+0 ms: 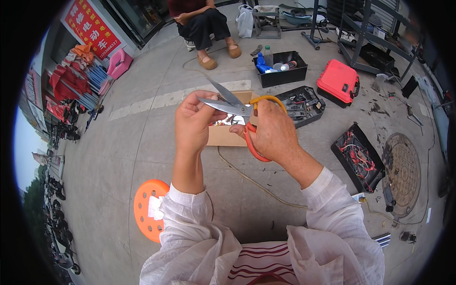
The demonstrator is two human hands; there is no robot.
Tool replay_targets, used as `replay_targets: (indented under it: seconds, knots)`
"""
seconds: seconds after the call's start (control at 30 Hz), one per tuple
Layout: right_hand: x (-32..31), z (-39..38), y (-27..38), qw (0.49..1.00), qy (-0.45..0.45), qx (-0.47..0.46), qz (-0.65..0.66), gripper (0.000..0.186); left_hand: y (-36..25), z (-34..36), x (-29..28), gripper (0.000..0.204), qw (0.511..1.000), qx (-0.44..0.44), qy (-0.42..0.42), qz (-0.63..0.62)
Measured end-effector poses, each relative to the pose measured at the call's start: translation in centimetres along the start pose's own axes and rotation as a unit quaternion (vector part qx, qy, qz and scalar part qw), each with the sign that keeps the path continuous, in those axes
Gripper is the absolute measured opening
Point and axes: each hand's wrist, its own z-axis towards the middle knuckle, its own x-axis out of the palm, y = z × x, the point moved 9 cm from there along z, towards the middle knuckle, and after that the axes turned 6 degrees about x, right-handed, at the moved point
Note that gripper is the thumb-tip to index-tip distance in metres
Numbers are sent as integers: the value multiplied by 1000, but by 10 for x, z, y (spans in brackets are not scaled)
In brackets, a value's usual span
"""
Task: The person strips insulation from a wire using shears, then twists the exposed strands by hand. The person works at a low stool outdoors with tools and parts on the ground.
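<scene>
My right hand (273, 128) grips scissors (244, 110) by their orange and red handles, with the blades spread apart toward the upper left. My left hand (192, 118) is pinched just at the lower blade, fingertips behind it; what it holds there is too hidden to make out. Below the blades is a cardboard box (225, 137) with small red and dark items in it. A black tray of dark parts (304, 107) lies just right of the box.
A seated person (204, 28) is ahead. Around are a bin of bottles (282, 78), a red case (337, 80), a wire-filled tray (356, 156), a manhole cover (400, 180), a cable (261, 187) and an orange stool (144, 209). A metal rack (361, 33) stands back right.
</scene>
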Motion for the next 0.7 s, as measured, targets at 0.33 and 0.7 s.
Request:
replay_targets:
  seconds: [0.33,0.7]
  knots:
    - [-2,1,1,999,26,16,8,75,1,-1,5,8,1000,-1,4,-23]
    - [3,1,1,999,48,19,5,77,5,1,-2,10,1000,-4,5,-9]
